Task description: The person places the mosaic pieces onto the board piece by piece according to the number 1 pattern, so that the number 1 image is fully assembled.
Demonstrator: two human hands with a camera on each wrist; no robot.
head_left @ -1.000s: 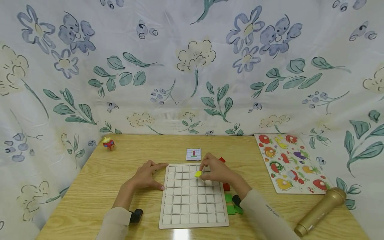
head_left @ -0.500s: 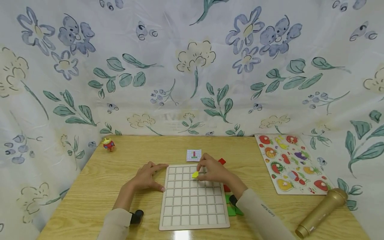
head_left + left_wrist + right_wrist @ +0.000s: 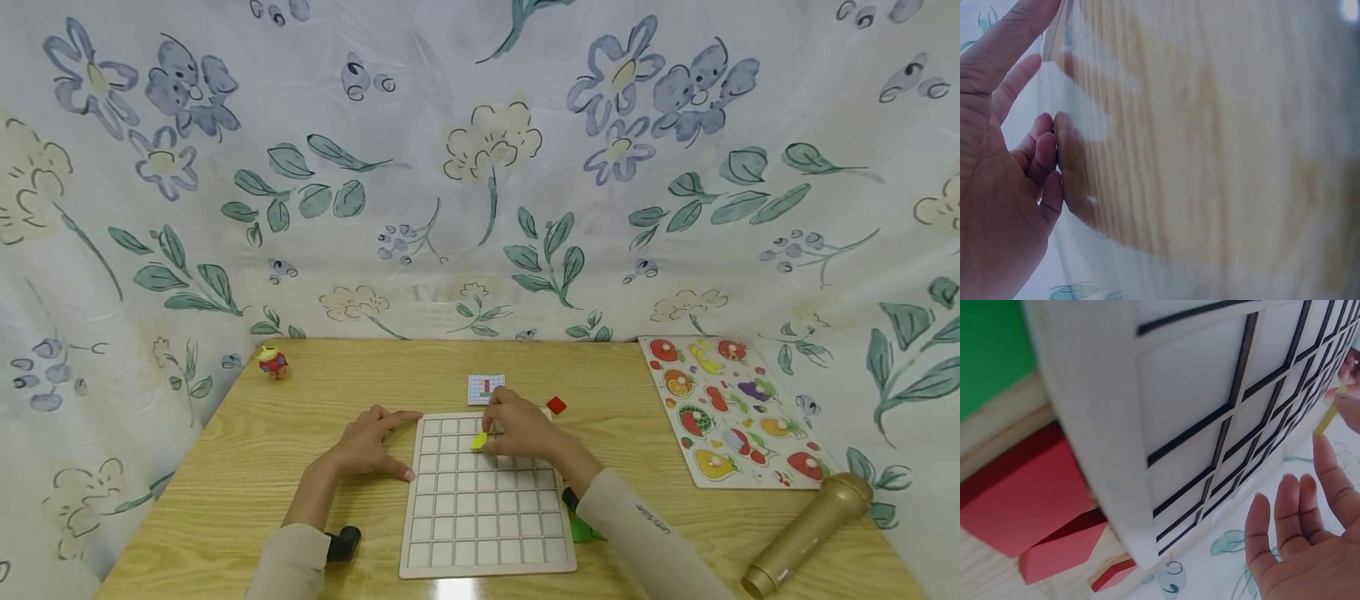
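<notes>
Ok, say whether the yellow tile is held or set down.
Held: the right hand pinches the yellow tile in its fingers. Whether it touches the board is unclear.

I see a small, bright yellow tile [image 3: 478, 442] pinched at a tilt in the right grip [image 3: 519, 427], over the far rows of a pale, square-celled grid board [image 3: 477, 503] lying flat on the bench [image 3: 360, 367].

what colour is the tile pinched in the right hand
The tile is yellow, seen best in the head view.
</notes>
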